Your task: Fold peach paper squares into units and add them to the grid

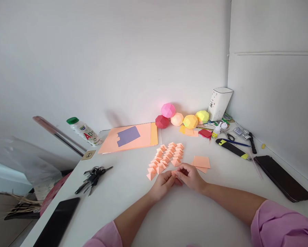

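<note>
White walls meet behind a pale table, where faceted paper balls sit at the back. The left hand and right hand together pinch a small peach paper, just in front of folded peach pieces and near flat peach squares.

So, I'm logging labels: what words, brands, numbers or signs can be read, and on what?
"AD", in large letters: white plastic bottle with green cap; its other print is unclear.
Too small or blurred to read: small white bottle with yellow label; tan square card with dark round sign; tall white box with dark marks.
</note>
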### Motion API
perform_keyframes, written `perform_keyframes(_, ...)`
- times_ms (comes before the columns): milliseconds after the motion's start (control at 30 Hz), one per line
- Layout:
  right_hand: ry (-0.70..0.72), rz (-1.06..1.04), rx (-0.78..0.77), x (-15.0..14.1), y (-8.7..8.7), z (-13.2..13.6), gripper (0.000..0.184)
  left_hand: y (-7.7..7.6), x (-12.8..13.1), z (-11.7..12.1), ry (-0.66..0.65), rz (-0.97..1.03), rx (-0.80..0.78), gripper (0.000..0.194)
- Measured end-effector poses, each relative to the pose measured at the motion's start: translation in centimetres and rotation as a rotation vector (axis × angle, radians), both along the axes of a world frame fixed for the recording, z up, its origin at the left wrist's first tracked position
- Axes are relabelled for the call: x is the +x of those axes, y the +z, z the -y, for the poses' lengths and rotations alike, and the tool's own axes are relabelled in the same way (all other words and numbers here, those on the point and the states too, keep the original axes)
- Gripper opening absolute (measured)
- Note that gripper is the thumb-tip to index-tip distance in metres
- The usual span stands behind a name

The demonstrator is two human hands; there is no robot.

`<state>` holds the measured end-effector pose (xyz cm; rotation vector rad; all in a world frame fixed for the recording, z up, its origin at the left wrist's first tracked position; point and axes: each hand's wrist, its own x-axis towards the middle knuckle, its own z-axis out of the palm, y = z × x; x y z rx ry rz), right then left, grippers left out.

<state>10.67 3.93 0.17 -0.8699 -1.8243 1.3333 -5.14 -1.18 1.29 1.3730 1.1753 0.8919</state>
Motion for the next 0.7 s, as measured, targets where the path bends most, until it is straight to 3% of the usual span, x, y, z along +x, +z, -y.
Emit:
perform_keyframes(167,-0.026,-0.005,0.061,-0.01,0.11,-0.05,0.019,-0.17,-0.08,0.05,-0.039,0.035,-0.015,0.044)
perform_keyframes(533,0.06,-0.041,0.154,0.12,-0.04,-0.05,0.02,0.11,-0.08,0.26,-0.051,0.116,-0.039,0.037)
perform_keyframes(700,0.09,-0.031,0.092,0.14,0.19,-0.02,0.021,-0.13,-0.27,0.19,-0.074,0.118,-0.044,0.04)
